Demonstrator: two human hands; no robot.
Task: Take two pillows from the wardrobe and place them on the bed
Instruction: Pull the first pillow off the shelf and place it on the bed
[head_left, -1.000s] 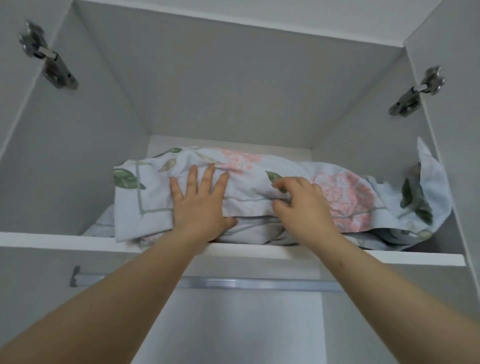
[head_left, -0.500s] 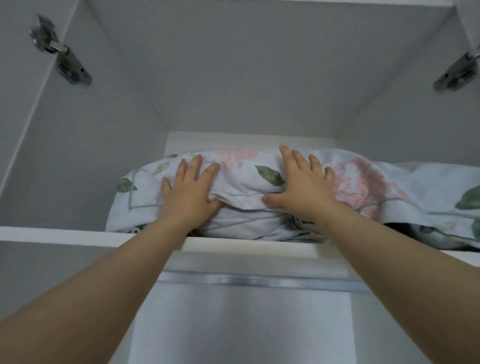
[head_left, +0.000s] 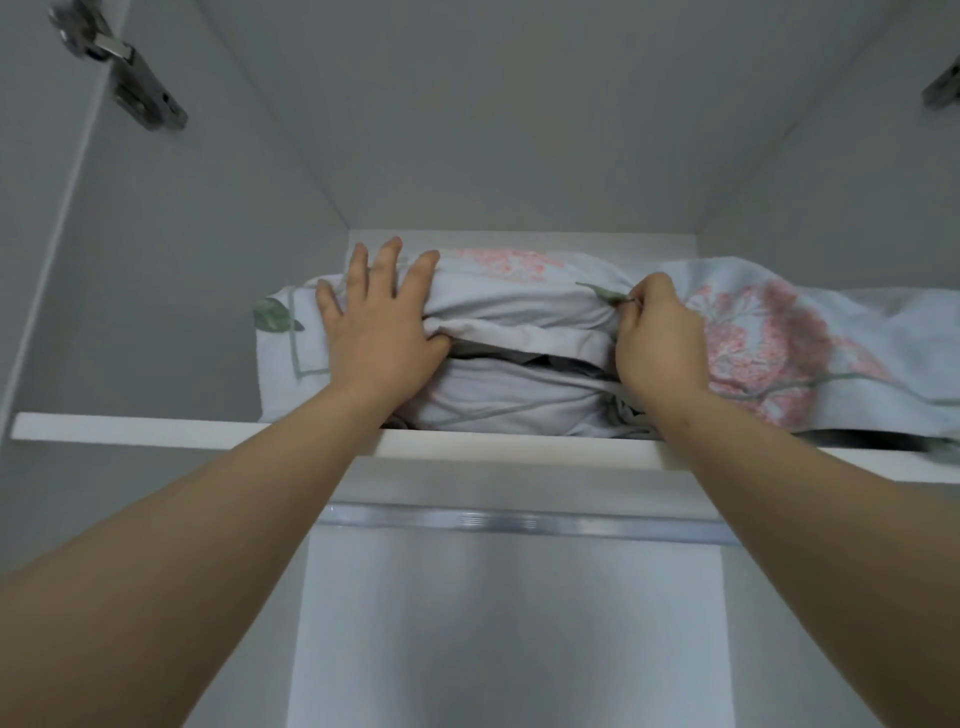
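Pale floral fabric pillows stacked at white shelf's front edge; left hand flat atop; right hand pinching cover; risk: pinch slipping, lower pillow tumbling.

left hand flat on pillow | right hand grips pillow

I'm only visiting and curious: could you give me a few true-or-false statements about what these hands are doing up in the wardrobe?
1. The top pillow rests on a lower pillow on the shelf. True.
2. The right hand lies flat with straight fingers. False: its fingers are curled, gripping the top pillow's fabric.
3. The left hand has its fingers spread on the top pillow. True.
4. Clothes hang from the rail below the shelf. False: the visible stretch of rail is bare.
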